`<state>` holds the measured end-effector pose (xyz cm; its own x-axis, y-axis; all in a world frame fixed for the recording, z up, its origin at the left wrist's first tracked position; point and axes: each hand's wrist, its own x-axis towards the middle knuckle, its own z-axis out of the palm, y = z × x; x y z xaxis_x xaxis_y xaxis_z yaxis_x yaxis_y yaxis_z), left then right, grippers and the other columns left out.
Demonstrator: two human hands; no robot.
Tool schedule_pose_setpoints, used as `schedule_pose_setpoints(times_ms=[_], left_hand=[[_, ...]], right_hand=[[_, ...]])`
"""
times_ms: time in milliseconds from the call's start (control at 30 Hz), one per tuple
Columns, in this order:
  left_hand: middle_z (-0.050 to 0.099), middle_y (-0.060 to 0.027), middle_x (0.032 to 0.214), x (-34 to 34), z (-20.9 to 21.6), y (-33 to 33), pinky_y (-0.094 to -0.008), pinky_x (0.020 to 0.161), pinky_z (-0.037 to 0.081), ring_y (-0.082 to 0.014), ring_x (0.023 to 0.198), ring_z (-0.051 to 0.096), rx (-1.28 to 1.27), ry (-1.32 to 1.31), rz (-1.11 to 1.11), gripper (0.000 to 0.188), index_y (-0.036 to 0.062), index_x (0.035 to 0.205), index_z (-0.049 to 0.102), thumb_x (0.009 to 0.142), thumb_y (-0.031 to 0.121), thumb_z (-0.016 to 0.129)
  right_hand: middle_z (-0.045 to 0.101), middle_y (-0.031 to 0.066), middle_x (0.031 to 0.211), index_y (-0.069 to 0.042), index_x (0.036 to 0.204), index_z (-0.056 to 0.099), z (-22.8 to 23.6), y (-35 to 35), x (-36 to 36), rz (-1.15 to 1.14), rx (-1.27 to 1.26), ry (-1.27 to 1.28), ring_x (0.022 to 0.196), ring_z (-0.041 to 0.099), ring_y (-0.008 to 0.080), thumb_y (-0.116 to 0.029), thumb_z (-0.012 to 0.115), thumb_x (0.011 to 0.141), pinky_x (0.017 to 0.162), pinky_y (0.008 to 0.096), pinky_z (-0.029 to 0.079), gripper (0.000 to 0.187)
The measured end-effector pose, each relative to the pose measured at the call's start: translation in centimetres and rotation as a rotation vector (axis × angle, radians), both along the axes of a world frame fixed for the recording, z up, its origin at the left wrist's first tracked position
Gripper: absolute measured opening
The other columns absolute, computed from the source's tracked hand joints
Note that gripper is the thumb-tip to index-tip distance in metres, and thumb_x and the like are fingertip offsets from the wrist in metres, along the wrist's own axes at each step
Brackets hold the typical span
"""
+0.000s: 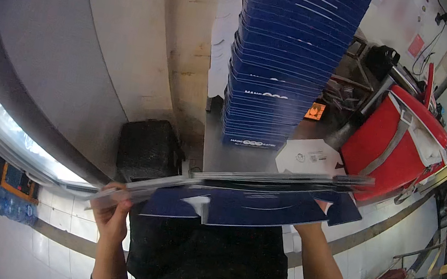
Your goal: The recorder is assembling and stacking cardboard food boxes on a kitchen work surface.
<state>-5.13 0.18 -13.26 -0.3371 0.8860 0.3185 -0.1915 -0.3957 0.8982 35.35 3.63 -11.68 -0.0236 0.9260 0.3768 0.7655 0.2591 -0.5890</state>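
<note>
Close to my body, I hold several flat cardboard box blanks [265, 206] together, seen almost edge-on. Their dark blue face is toward me, with cut notches along the lower edge. My left hand [113, 212] is closed around the left end of the blanks. At their right part, my right hand [312, 225] grips from below, its fingers partly hidden behind the cardboard. The blanks look slightly smeared by motion. Beyond them rises a tall stack of dark blue cardboard boxes [287, 62] with white edges and white print on the front.
A grey table [220, 159] bears the stack, with a white many-sided card [311, 157] beside it. A red bag [389, 135] with a grey strap stands at the right. A black box-shaped object [148, 148] is at the left by the wall. Bundled plastic bottles [9, 203] lie farther left.
</note>
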Motion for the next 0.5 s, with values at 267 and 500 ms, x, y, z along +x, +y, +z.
schedule_pose_setpoints(times_ms=[267,500], left_hand=[[0.064,-0.0064,0.099,2.2,-1.5,3.6,-0.0297,0.083,0.046,-0.0152,0.092,0.060,-0.016,0.153,-0.168,0.028,0.0012,0.104,0.060,0.085,0.015,0.075],[0.067,-0.0067,0.095,3.3,1.2,5.6,-0.0302,0.080,0.048,-0.0147,0.088,0.061,-0.085,0.244,-0.081,0.025,-0.0030,0.098,0.064,0.084,0.015,0.075]], right_hand=[[0.064,0.0140,0.111,-0.005,0.087,0.053,-4.4,-0.1,0.7,0.146,-0.160,0.900,0.107,0.059,0.0230,-0.018,0.061,0.088,0.090,0.0372,0.045,0.015],[0.065,0.0126,0.108,0.002,0.110,0.061,-1.9,0.7,-1.3,-0.001,-0.126,0.844,0.098,0.062,0.0173,-0.006,0.068,0.086,0.085,0.0333,0.050,0.025]])
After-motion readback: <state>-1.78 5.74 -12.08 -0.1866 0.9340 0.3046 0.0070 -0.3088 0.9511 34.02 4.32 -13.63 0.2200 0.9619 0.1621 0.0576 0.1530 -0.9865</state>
